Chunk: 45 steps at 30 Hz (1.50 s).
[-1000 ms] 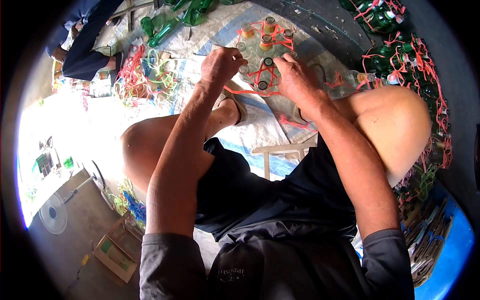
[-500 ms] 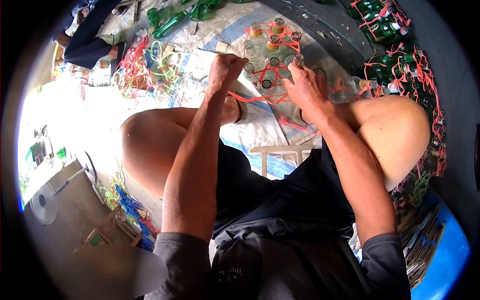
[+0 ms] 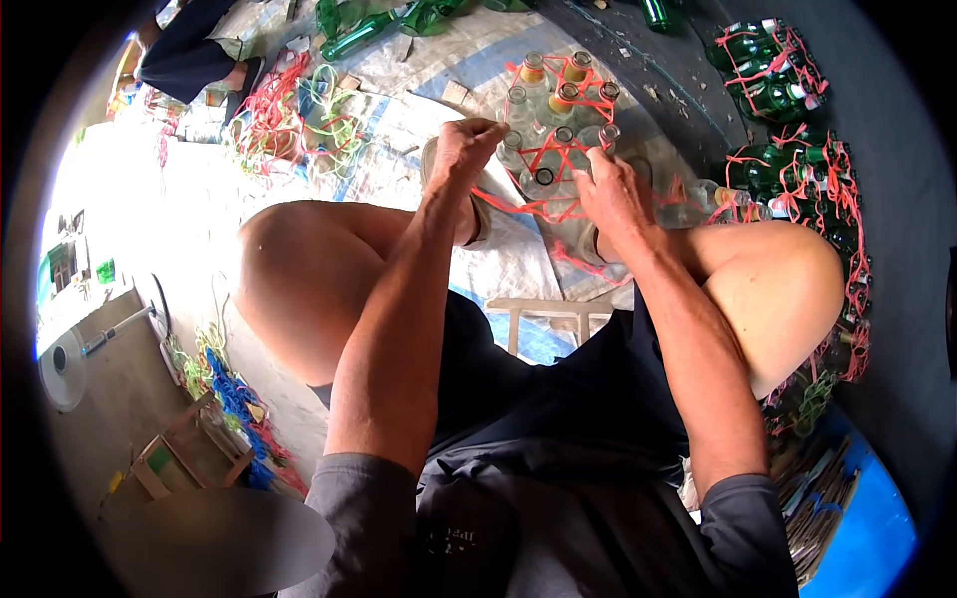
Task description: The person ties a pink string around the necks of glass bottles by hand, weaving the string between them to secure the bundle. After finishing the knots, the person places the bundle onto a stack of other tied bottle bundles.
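Note:
In the head view, a cluster of upright clear glass bottles (image 3: 538,105) stands on the ground between my feet. Red plastic twine (image 3: 555,147) crisscrosses around their necks, and a loose strand (image 3: 528,207) runs along the near side. My left hand (image 3: 469,149) is closed in a pinch beside the bottle at the left edge; anything between its fingertips is too small to make out. At the right edge, my right hand (image 3: 613,189) has its fingers bent just below a bottle mouth (image 3: 610,133). What those fingers hold is hidden.
Green bottles (image 3: 763,70) bound with red twine line the right side. More green bottles (image 3: 359,35) lie at the far side. Red and green twine (image 3: 299,125) is heaped at left, near another person's leg (image 3: 189,65). A blue container (image 3: 867,528) stands lower right.
The view has shifted slightly, so the bottles appear a little further right and lower. My right hand sits slightly lower against the right-edge bottle. My left hand keeps its pinch.

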Each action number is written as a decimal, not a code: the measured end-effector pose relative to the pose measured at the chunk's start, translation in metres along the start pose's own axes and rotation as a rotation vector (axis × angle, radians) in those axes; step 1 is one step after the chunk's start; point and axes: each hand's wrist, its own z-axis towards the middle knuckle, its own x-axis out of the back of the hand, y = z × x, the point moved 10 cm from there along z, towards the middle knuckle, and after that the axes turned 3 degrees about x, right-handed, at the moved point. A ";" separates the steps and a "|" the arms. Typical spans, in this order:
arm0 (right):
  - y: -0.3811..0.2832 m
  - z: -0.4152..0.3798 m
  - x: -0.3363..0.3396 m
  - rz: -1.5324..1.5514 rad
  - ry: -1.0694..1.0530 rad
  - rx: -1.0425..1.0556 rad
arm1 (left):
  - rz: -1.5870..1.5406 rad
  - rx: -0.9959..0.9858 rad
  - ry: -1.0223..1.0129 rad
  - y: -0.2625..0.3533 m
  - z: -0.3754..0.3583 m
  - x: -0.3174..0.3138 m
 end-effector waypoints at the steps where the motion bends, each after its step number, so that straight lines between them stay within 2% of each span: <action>1: -0.001 0.001 0.002 -0.001 0.010 0.023 | 0.005 0.013 0.012 0.003 -0.006 0.001; 6: 0.008 0.009 0.002 -0.022 0.004 0.033 | -0.061 0.029 0.049 -0.008 -0.015 -0.001; 7: 0.011 0.012 0.002 -0.019 0.011 0.037 | -0.072 -0.027 0.064 0.006 -0.028 -0.001; 10: 0.016 0.022 0.013 -0.041 0.044 0.058 | -0.087 -0.016 0.166 0.003 -0.045 -0.003; 11: 0.020 0.027 0.014 -0.048 0.019 0.027 | -0.239 -0.002 0.174 -0.006 -0.050 -0.011; 14: 0.022 0.042 0.024 -0.080 0.068 0.105 | -0.434 0.073 0.203 -0.022 -0.066 -0.028; 18: 0.021 0.061 0.027 -0.070 0.000 0.124 | -0.537 0.077 0.235 -0.040 -0.073 -0.046; 22: 0.028 0.074 0.017 -0.122 -0.128 0.108 | -0.546 0.055 0.217 -0.040 -0.076 -0.049; 25: 0.028 0.071 0.017 -0.149 -0.134 0.073 | -0.551 0.029 0.193 -0.041 -0.077 -0.050; 28: 0.022 0.063 0.026 -0.132 -0.105 0.080 | -0.602 -0.002 0.127 -0.043 -0.079 -0.053; 31: 0.009 0.060 0.043 -0.152 0.024 0.099 | -0.621 -0.027 0.136 -0.044 -0.081 -0.052; 35: -0.035 0.053 0.061 -0.082 0.200 0.348 | -0.613 -0.011 0.120 -0.047 -0.083 -0.051; 38: -0.072 0.048 0.052 -0.062 0.171 0.535 | -0.628 0.012 0.120 -0.057 -0.081 -0.052; 45: -0.094 0.048 0.020 -0.086 0.074 0.683 | -0.599 0.093 0.123 -0.068 -0.078 -0.052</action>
